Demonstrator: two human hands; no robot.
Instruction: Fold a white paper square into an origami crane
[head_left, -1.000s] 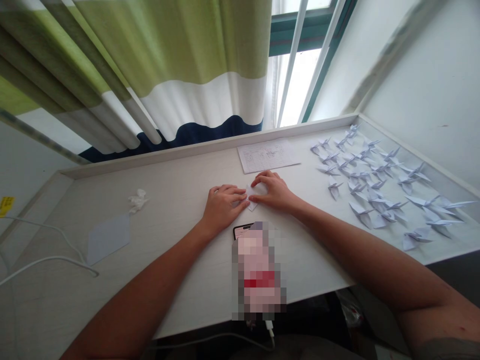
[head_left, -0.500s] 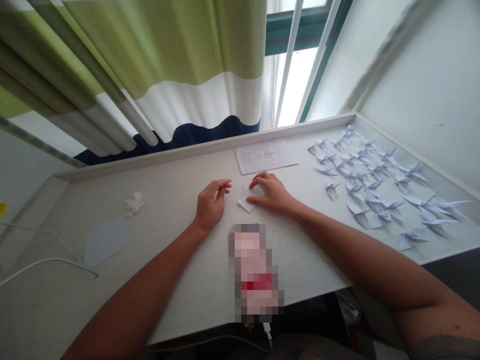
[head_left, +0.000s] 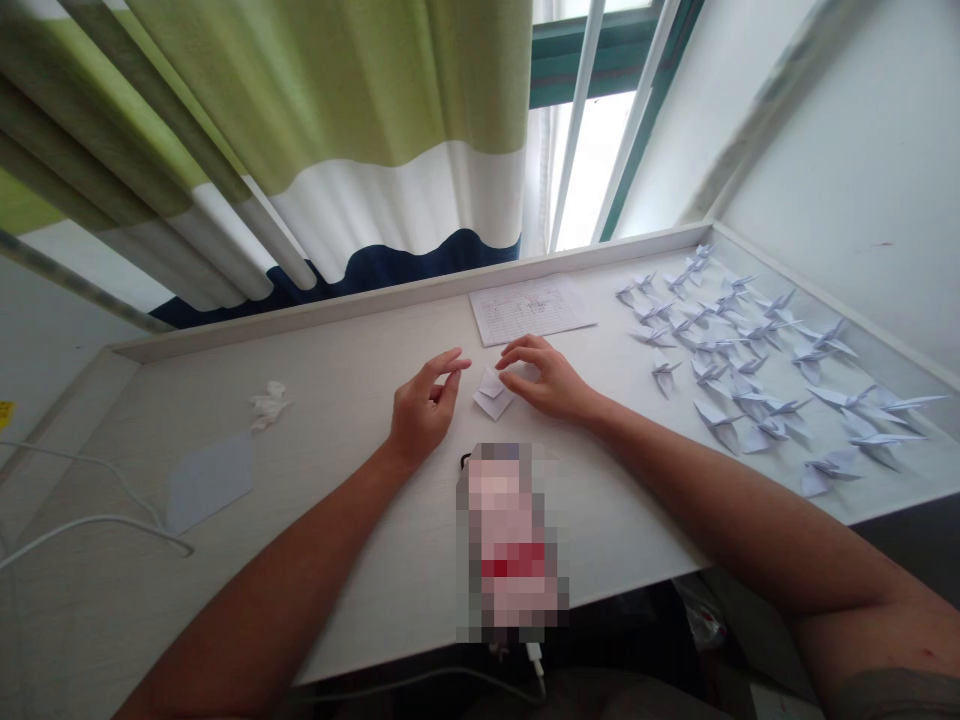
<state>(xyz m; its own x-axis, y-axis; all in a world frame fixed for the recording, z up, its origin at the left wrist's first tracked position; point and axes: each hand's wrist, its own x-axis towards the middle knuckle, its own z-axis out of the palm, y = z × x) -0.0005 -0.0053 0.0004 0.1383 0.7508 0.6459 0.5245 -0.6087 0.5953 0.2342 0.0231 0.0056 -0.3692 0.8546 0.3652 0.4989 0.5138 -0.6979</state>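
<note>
A small folded piece of pale paper (head_left: 493, 394) lies on the white desk (head_left: 352, 470) between my hands. My right hand (head_left: 546, 378) rests beside it, its fingertips curled over the paper's upper right corner and touching it. My left hand (head_left: 422, 405) hovers just left of the paper, off it, with the fingers loosely stretched toward it and nothing in them.
Several folded paper cranes (head_left: 742, 360) cover the desk's right side. A printed sheet (head_left: 531, 308) lies at the back, a phone (head_left: 510, 540) at the front edge. On the left are a flat paper square (head_left: 210, 480), a crumpled scrap (head_left: 270, 404) and white cables (head_left: 97, 525).
My left hand has lifted off the folded paper and drawn back to the left. My right hand stays at the paper, which now shows more fully.
</note>
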